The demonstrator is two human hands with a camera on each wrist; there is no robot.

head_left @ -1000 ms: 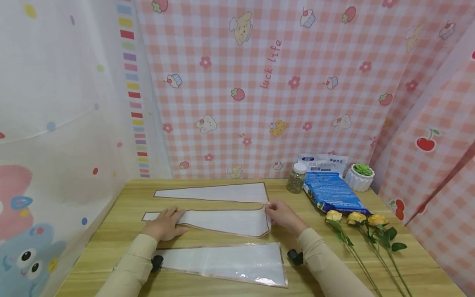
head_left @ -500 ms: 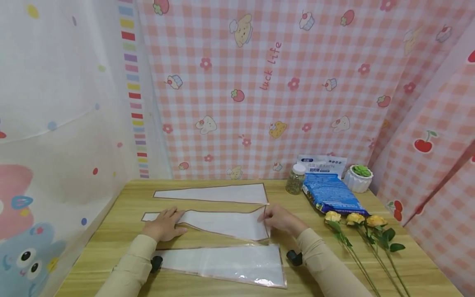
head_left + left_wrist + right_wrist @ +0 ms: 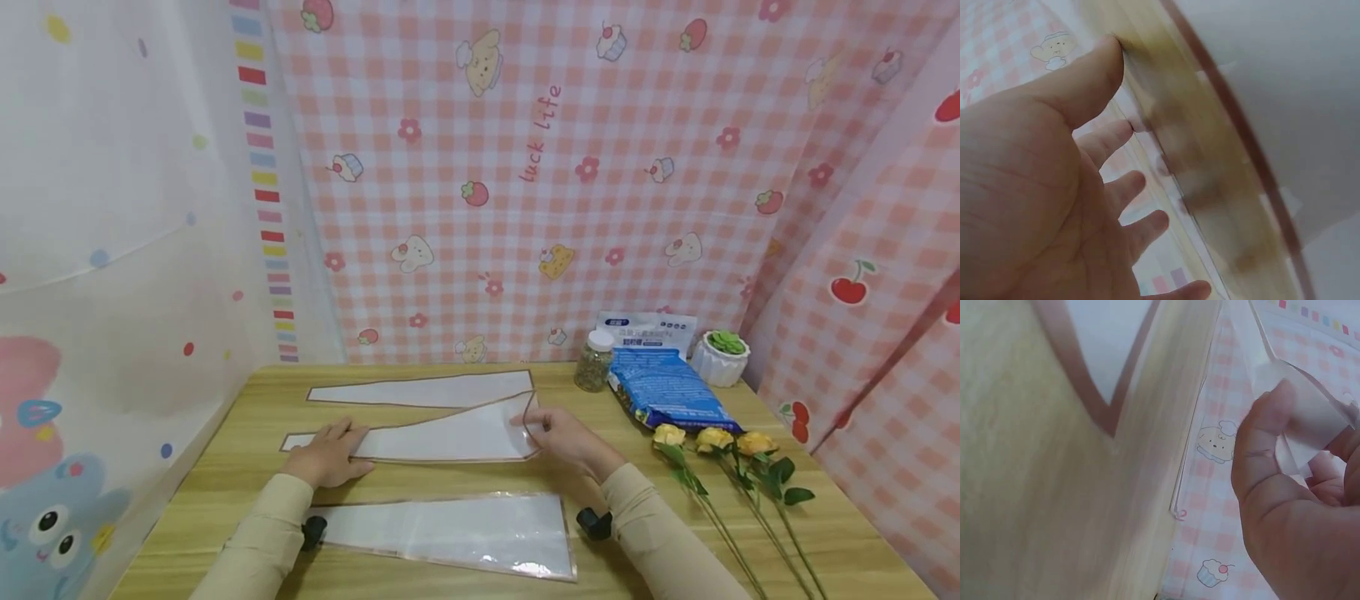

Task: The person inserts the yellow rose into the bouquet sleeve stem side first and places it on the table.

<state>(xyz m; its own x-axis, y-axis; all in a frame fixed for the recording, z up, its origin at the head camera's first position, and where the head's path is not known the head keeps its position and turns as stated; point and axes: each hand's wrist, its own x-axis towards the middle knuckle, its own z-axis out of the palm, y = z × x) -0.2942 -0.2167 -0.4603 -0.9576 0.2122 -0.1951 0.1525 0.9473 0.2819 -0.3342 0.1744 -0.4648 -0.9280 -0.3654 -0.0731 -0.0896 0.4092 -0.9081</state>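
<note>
Head view: three tapered white sheets on the table [image 3: 420,482], middle sheet [image 3: 450,435] in hand, between back sheet [image 3: 420,391] and front sheet [image 3: 465,533]. Left hand [image 3: 332,452] lies on its narrow part, fingers extended and apart, grasping nothing. Right hand [image 3: 562,437] pinches the wide end, fingers curled round the film; right wrist view agrees. Wide end raised and bowed; its far corner overlaps the back sheet in view, contact uncertain.

Step, as I judge it: straightening or placing the middle sheet. Next move likely calls for light pressure at the left while the right lowers the wide end without creasing it.

Against half a second ago: wide end has swung away from the front sheet, far corner higher, near edge farther back. Left hand's hold much the same.
</note>
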